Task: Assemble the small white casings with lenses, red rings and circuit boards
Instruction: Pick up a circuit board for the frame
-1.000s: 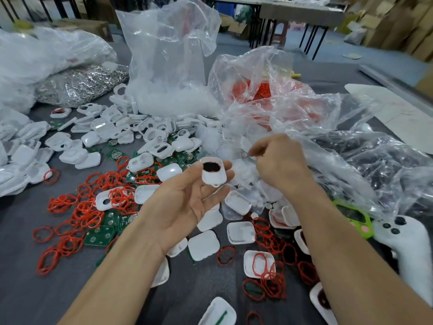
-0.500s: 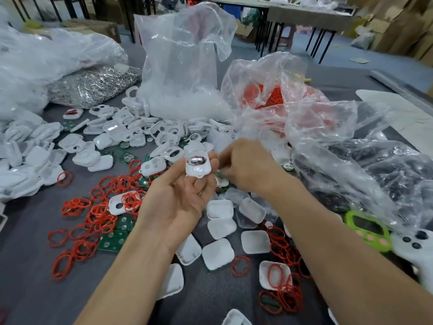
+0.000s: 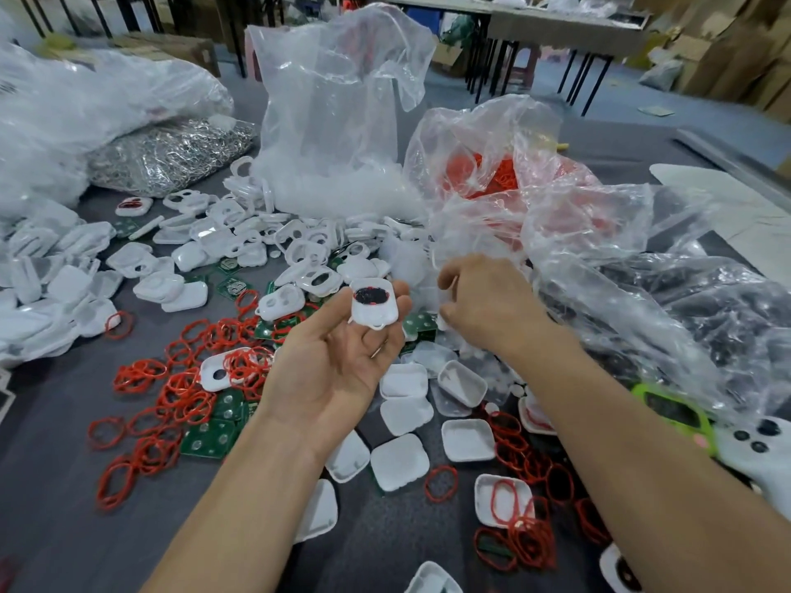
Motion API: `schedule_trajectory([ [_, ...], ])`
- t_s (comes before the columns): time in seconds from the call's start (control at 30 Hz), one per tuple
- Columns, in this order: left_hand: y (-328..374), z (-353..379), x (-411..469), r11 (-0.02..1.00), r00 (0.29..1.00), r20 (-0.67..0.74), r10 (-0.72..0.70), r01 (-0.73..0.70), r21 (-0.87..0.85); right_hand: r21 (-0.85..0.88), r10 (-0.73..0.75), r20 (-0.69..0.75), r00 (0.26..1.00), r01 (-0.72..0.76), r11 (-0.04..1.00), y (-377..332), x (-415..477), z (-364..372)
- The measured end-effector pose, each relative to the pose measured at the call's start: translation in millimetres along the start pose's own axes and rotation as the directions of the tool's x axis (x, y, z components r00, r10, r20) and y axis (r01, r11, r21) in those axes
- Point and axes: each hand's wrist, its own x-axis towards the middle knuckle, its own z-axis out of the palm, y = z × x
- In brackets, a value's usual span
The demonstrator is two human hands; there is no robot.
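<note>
Casing [image 3: 373, 308] in left hand [image 3: 338, 361], right hand [image 3: 492, 306] just beside, loose rings [image 3: 184, 378] left, bags [image 3: 334, 100] behind.

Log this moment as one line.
left hand: holds white casing | right hand: curled beside it, contents unclear | table: red rings loose

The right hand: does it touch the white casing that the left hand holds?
No, the right hand is beside the white casing held by the left hand, with a clear gap between them.

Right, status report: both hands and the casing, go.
Left hand palm up, pinching white casing, dark opening upward. Right hand curled beside clear bag, anything held hidden. Nothing between hands.
</note>
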Motion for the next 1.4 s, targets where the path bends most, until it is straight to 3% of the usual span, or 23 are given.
schedule_trajectory([
  [0.23, -1, 0, -1, 1.000, 1.000, 0.003, -0.019, 0.019, 0.008, 0.147, 0.087, -0.147, 0.985, -0.065, 0.987, 6, -8, 8],
  [0.33, -3, 1, -2, 1.000, 1.000, 0.001, -0.020, 0.020, 0.016, 0.098, 0.095, -0.102, 0.990, -0.085, 0.992, 0, -8, 14],
  [0.43, -5, 0, -3, 0.999, 1.000, 0.011, -0.028, 0.027, 0.033, 0.220, 0.201, -0.090, 0.975, -0.177, 0.959, -2, -7, 13],
  [0.6, -8, -1, 0, 0.993, 1.000, 0.016, -0.021, 0.019, 0.113, 0.346, 0.281, -0.287, 0.916, -0.175, 0.922, 5, -19, -15],
  [0.67, -12, -1, 2, 0.992, 1.000, 0.020, -0.009, 0.006, 0.125, 0.573, 0.341, -0.317, 0.885, -0.108, 0.812, 6, -31, -29],
  [0.77, -17, 1, 3, 0.985, 0.997, 0.075, -0.023, 0.010, 0.172, 0.895, 0.375, -0.124, 0.919, -0.060, 0.442, 4, -59, -42],
  [0.83, -20, 2, 3, 0.977, 0.992, 0.118, -0.035, 0.009, 0.213, 0.954, 0.335, 0.034, 0.942, -0.130, 0.269, 0, -77, -39],
  [0.93, -24, 3, 1, 0.961, 0.985, 0.166, -0.037, -0.010, 0.277, 0.958, 0.306, 0.179, 0.935, -0.236, 0.161, -4, -91, -23],
  [1.03, -26, 2, -1, 0.945, 0.976, 0.216, -0.035, -0.038, 0.324, 0.941, 0.290, 0.174, 0.941, -0.246, 0.233, -6, -96, -12],
  [1.27, -26, 0, 1, 0.930, 0.960, 0.271, -0.074, -0.032, 0.367, 0.814, 0.295, 0.010, 0.955, -0.180, 0.553, 2, -98, -4],
  [1.4, -25, -3, 2, 0.927, 0.955, 0.284, -0.090, -0.025, 0.375, 0.751, 0.309, -0.078, 0.948, -0.148, 0.644, 1, -101, -5],
])
